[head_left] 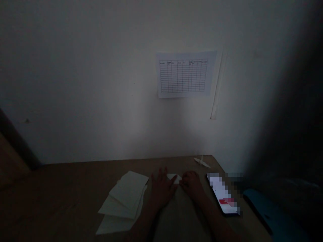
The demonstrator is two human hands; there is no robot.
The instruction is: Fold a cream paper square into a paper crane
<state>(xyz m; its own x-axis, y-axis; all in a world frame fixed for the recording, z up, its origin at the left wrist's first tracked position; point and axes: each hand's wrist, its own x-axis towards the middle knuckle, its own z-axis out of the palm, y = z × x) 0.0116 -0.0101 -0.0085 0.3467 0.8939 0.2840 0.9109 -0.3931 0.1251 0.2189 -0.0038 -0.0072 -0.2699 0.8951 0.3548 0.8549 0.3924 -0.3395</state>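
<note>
A small piece of folded white paper lies on the table between my two hands. My left hand rests with its fingers spread, the thumb stretched over the paper. My right hand is closed, its curled fingertips pressed at the paper's right edge. To the left of my left hand is a fanned stack of white paper sheets. Beyond my right hand, near the back edge, sits a small folded paper figure with two pointed wings. The dim light hides the finer folds.
A phone with a lit screen lies right of my right arm on the brown table. Past the table's right edge is a blue object, perhaps a seat. A sheet with a printed grid hangs on the wall behind.
</note>
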